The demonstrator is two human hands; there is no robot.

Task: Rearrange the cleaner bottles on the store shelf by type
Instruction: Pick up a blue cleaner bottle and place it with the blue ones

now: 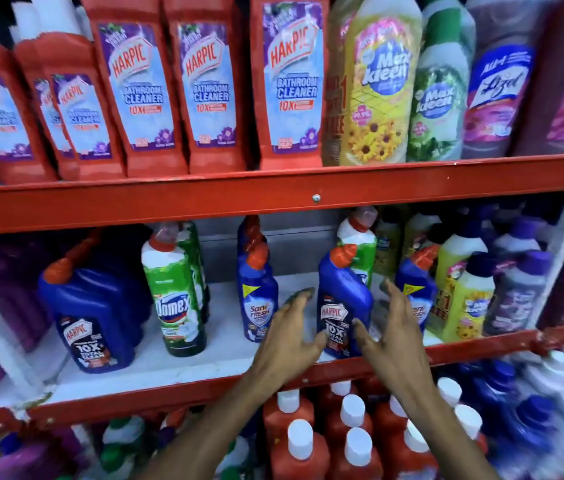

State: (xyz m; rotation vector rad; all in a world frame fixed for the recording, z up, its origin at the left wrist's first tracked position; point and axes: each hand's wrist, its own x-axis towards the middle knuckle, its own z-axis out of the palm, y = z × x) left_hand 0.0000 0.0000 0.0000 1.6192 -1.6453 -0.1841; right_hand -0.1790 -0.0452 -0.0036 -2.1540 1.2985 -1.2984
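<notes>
Both hands close in on the blue Harpic bottle (pixel 342 306), standing upright at the front of the middle shelf (pixel 204 382). Left hand (pixel 291 336) and right hand (pixel 391 327) flank it, fingers spread open, gripping nothing yet. The bottle stands dead between them, its long axis vertical, thumbs nearly touching it.

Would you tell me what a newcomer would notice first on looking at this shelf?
The row of red Harpic bathroom cleaner bottles along the top shelf stands out first. Below, on the middle shelf, the left hand and right hand are open on either side of a blue Harpic bottle.
</notes>
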